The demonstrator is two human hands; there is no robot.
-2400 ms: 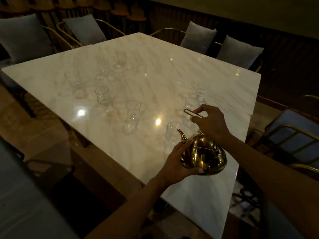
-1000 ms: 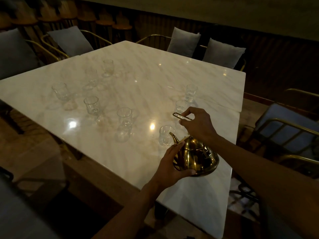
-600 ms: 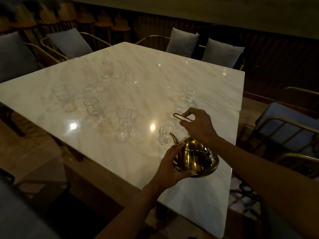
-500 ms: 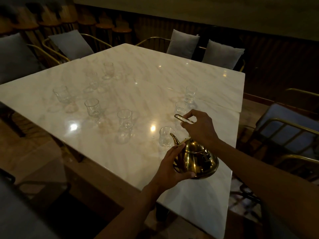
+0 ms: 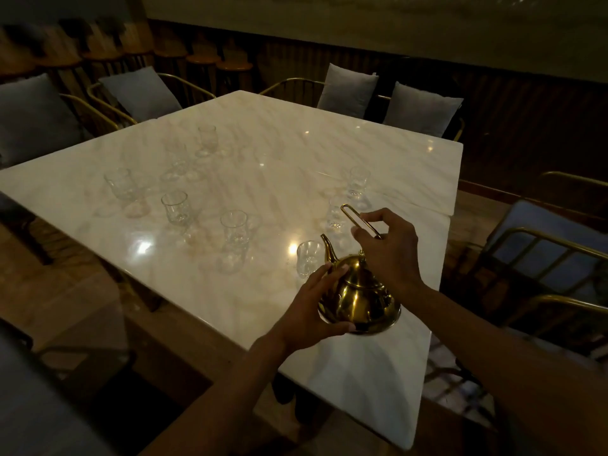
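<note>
A shiny brass teapot (image 5: 360,302) is at the near right part of the white marble table (image 5: 269,159), its spout pointing at a small clear glass (image 5: 308,263) just beyond it. My right hand (image 5: 388,250) grips the teapot's thin wire handle from above. My left hand (image 5: 312,307) cups the pot's left side, thumb under its base and fingertips near the lid. I cannot tell whether the pot rests on the table or hangs just above it.
Several more clear glasses stand spread over the table, among them one (image 5: 234,227) left of the pot and one (image 5: 358,182) behind my right hand. Cushioned chairs (image 5: 348,90) ring the table; a gold-framed chair (image 5: 546,255) stands close on the right.
The teapot's spout has risen a little and stands closer to the nearest glass. Both hands keep their hold; the view has shifted slightly.
</note>
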